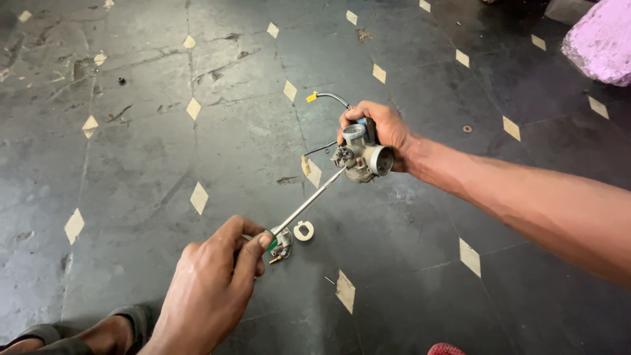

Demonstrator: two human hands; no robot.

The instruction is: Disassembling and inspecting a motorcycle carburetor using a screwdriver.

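Observation:
My right hand (386, 129) grips a small metal carburetor (363, 155) held above the floor, its round opening facing right. A thin black wire with a yellow end (312, 98) trails from it. My left hand (210, 289) is closed around the green handle of a long screwdriver (309, 202). The steel shaft slants up to the right and its tip touches the carburetor's left side. Under the shaft, on the floor, lie a small white U-shaped piece (303, 231) and a small metal part (282, 244).
The floor (164, 151) is dark stone tile with cream diamond insets. A small washer (467, 129) lies right of the carburetor and a tiny black bit (121, 81) at far left. A pink lump (601, 39) sits top right. My foot (98, 332) shows bottom left.

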